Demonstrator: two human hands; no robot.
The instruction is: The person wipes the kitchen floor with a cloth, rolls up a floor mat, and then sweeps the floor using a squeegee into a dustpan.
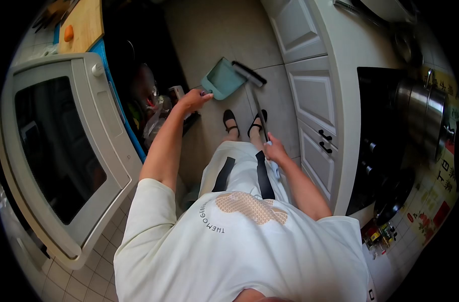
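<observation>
My left hand (194, 100) is closed around the handle end of a pale green dustpan (233, 84), which is over the floor in front of my feet. My right hand (275, 148) grips the thin stick of a broom (261, 111) beside my right thigh. The broom's dark head (249, 73) lies at the dustpan's right edge; whether the two touch I cannot tell. Any dirt in the pan is too small to make out.
White cabinets (310, 90) line the right, below a black stove (373, 136) with a steel pot (418, 108). On the left stand a microwave (63, 146) and a wooden board (86, 25) with a carrot (69, 33). Plastic bags (159, 116) crowd a dark shelf.
</observation>
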